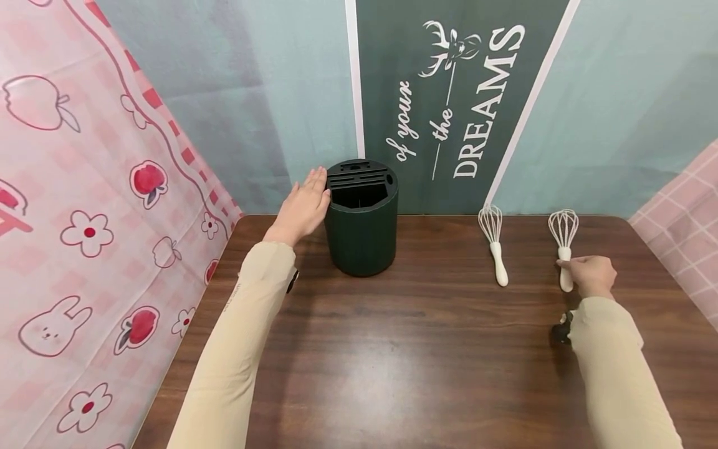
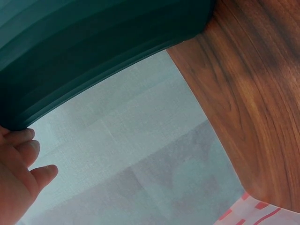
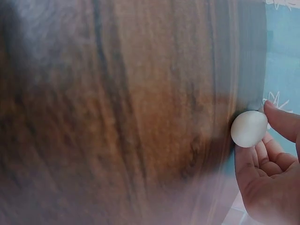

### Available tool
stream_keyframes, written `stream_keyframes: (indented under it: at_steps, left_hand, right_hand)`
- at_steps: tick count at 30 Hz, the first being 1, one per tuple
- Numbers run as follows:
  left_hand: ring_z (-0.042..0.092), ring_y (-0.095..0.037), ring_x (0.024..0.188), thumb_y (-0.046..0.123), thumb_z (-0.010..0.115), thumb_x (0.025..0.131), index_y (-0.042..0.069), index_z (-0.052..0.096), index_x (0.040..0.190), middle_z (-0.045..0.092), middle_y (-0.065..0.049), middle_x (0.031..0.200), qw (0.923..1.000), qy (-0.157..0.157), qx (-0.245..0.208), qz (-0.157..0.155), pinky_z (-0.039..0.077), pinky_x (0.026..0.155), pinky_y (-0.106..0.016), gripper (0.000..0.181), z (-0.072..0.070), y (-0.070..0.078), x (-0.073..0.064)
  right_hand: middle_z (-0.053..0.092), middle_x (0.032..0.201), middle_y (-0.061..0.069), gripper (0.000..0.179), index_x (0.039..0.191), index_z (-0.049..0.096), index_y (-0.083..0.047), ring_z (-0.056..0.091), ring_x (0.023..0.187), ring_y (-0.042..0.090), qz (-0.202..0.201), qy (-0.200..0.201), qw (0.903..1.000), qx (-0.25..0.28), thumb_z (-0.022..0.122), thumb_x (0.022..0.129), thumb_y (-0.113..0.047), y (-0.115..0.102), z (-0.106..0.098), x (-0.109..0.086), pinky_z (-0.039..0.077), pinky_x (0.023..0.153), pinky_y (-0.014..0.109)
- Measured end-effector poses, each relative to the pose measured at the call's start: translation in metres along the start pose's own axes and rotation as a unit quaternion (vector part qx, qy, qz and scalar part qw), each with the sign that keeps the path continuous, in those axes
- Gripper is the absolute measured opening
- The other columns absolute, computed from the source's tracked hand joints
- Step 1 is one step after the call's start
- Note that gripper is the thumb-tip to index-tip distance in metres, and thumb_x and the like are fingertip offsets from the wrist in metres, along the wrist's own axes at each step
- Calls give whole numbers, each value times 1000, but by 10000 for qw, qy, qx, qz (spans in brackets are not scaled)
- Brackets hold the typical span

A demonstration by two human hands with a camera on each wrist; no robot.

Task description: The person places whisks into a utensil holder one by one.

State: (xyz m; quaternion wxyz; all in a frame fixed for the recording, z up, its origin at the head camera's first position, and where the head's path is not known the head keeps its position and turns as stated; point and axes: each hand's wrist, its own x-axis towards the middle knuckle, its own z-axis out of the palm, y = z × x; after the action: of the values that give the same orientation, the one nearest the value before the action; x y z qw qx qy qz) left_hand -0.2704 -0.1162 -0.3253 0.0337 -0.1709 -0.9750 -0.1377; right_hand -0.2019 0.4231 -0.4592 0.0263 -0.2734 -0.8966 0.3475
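A dark green, round utensil holder (image 1: 363, 240) with a slotted top stands upright at the back of the table. My left hand (image 1: 305, 206) rests against its left side near the rim, fingers extended; in the left wrist view, fingertips (image 2: 30, 147) show by the holder's edge. At the right, my right hand (image 1: 593, 274) pinches the white handle of a whisk (image 1: 564, 234) between thumb and fingers. The handle's rounded end (image 3: 249, 129) shows in the right wrist view. A second white whisk (image 1: 496, 252) lies to its left, apart from both hands.
The brown wooden table (image 1: 392, 362) ends at a blue-green backdrop cloth (image 1: 224, 93) with printed lettering. A pink patterned cloth (image 1: 90, 280) hangs along the left side, and a pink checked one (image 1: 684, 224) along the right.
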Motion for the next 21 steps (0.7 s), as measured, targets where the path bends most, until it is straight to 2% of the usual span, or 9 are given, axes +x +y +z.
stream_keyframes:
  at_steps: [5,10,12,14,15,16,18,21]
  left_hand:
    - [6,-19,145,32,22,105,3,16,152,13,-10,158,10000,18,11,4,10,115,-44,56,1,0,0]
    - [6,-19,145,32,22,105,4,14,153,12,-10,158,10000,12,7,6,8,115,-43,56,1,0,-3]
    - [5,-19,145,32,21,105,4,13,153,12,-10,159,10000,-4,0,0,8,115,-43,56,1,1,-4]
    - [5,-19,145,32,21,105,4,13,153,12,-10,159,10000,-11,-8,1,8,115,-43,56,1,1,-5]
    - [5,-20,145,32,22,105,3,13,152,12,-10,159,10000,-9,-17,3,8,115,-43,56,1,2,-6]
    - [5,-20,145,32,22,105,3,13,152,12,-10,159,10000,-7,-27,4,8,115,-43,56,1,2,-6]
    - [6,-20,145,32,22,105,3,14,152,12,-10,159,10000,12,-35,9,8,115,-43,56,2,2,-7]
    - [6,-20,145,32,22,105,3,13,153,11,-10,159,10000,9,-10,13,7,115,-43,56,3,2,-8]
  right_hand:
    - [62,97,32,37,95,69,11,48,103,48,108,-84,9999,90,63,88,-25,2,-1,0,42,65,34]
    - [61,92,30,44,111,62,14,49,97,43,199,-241,9993,207,59,91,-24,6,-1,1,43,58,30]
    - [61,89,28,44,113,61,14,49,96,42,236,-261,9991,251,58,91,-24,8,-1,1,43,56,29]
    - [61,89,27,43,103,64,17,48,98,41,304,-260,9986,338,57,91,-25,8,-2,1,42,55,27]
    - [60,91,28,41,93,68,14,48,98,41,338,-249,9984,385,58,91,-25,9,-2,1,42,55,26]
    - [60,93,29,37,82,71,9,47,99,41,372,-242,9980,446,58,91,-25,9,-2,1,41,55,25]
    - [60,94,29,34,63,70,-10,47,101,41,418,-224,9974,534,58,91,-26,10,-3,0,40,56,24]
    - [62,74,13,40,50,57,-30,46,104,39,534,-240,9956,736,58,90,-26,12,-3,0,38,60,22]
